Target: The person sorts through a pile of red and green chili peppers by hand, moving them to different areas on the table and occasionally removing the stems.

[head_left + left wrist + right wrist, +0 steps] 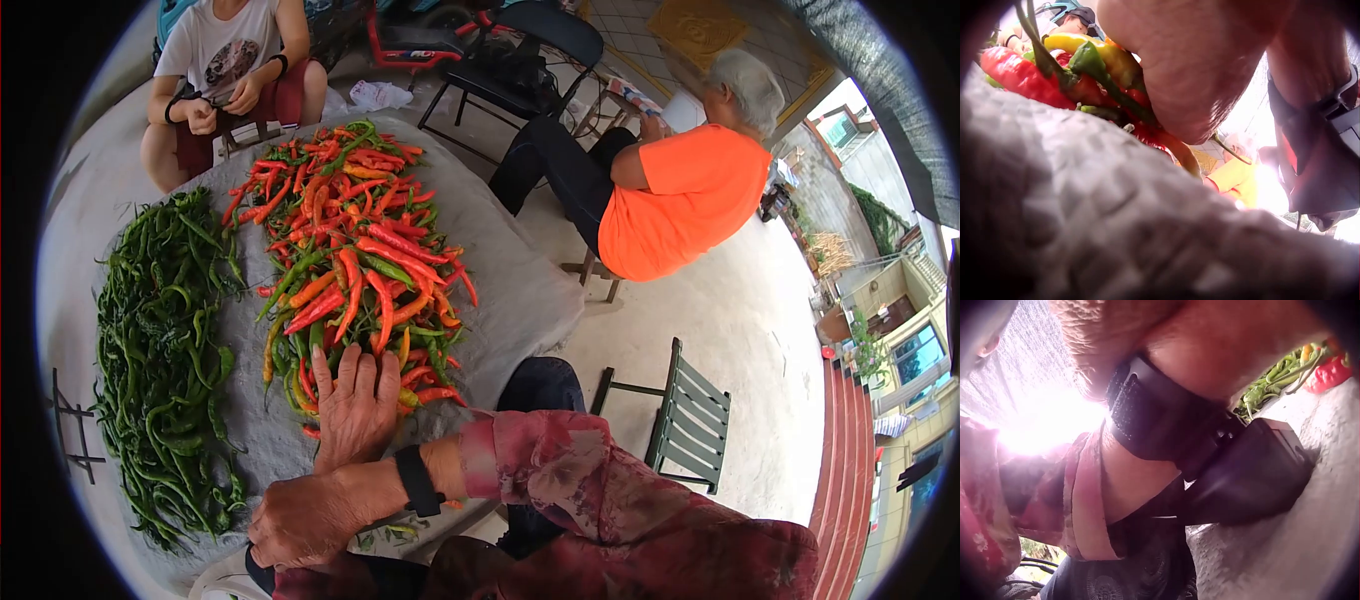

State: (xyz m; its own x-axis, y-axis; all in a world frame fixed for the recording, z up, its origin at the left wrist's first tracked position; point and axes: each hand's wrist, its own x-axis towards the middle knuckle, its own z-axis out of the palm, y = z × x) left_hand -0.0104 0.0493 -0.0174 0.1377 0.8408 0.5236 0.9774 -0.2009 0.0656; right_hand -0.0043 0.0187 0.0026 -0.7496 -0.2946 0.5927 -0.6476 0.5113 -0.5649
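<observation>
My left hand (355, 408) lies palm down on the near edge of a heap of red, orange and green peppers (345, 245), its fingers nearly straight and slightly spread. My right hand (305, 520) crosses over the left wrist, its fingers bent down round it and their tips hidden. In the left wrist view, the left hand (1200, 62) is close above red peppers (1025, 78) and a yellow one. The right wrist view shows a strapped wrist, a black device (1250, 475) on the cloth, and a red pepper (1330, 375) at the edge.
A long pile of green peppers (170, 370) lies left on the grey cloth (520, 295). A person in white (230, 60) sits across; a person in orange (685, 200) sits at the right. A green slatted chair (690, 425) and a black folding chair (550, 35) stand on the floor.
</observation>
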